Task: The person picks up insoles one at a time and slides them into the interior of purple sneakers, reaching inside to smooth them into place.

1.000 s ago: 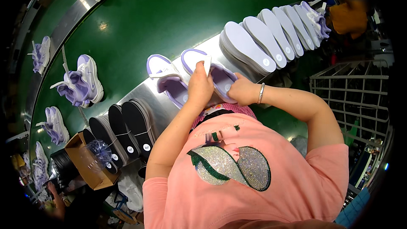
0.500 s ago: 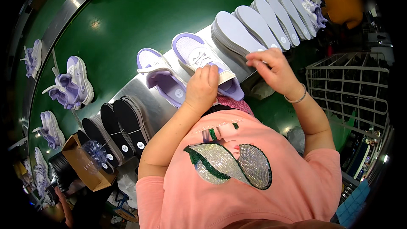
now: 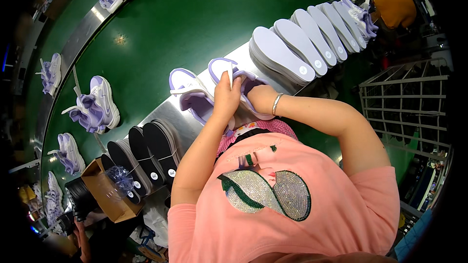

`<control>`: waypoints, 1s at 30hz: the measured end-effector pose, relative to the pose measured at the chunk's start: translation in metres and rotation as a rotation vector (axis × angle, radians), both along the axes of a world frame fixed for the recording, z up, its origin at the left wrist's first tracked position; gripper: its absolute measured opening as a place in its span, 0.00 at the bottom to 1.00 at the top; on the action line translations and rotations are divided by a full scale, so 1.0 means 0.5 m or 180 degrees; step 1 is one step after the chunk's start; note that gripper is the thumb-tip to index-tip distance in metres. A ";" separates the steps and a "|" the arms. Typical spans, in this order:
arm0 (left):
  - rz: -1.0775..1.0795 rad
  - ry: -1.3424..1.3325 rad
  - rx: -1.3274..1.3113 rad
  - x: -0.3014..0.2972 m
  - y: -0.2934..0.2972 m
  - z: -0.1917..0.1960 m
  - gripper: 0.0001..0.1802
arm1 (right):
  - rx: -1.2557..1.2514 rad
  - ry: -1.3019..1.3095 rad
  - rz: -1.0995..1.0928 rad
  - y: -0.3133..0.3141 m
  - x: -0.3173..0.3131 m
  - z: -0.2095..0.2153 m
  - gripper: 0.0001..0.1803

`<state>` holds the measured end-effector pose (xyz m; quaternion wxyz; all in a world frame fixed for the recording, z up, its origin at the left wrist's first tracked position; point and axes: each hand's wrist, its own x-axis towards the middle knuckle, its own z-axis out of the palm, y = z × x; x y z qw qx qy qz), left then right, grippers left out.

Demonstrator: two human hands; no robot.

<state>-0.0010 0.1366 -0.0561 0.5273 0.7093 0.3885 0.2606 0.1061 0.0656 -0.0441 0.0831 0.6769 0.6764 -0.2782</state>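
Beside the green belt point(image 3: 185, 24), your left hand point(image 3: 226, 98) and right hand point(image 3: 261, 98) are gripping a light, soft shoe point(image 3: 234, 75) by its opening.

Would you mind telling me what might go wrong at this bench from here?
Both hands, the left hand and the right hand, work one lilac shoe close to the other shoe, which an elbow might nudge off the metal ledge. The leaning row of pale insoles sits right beside the right forearm and could topple if bumped.
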 end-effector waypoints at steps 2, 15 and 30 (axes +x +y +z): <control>0.0065 -0.0017 -0.0060 0.001 0.001 0.001 0.08 | 0.0137 0.0000 -0.0154 0.006 -0.005 0.000 0.08; 0.0001 0.0383 0.0117 -0.005 0.007 0.002 0.11 | -0.0122 -0.0067 -0.0005 0.009 -0.009 0.012 0.10; 0.0179 0.0212 -0.0070 -0.034 0.019 0.014 0.17 | -0.1021 -0.0174 0.1213 -0.023 0.001 0.078 0.14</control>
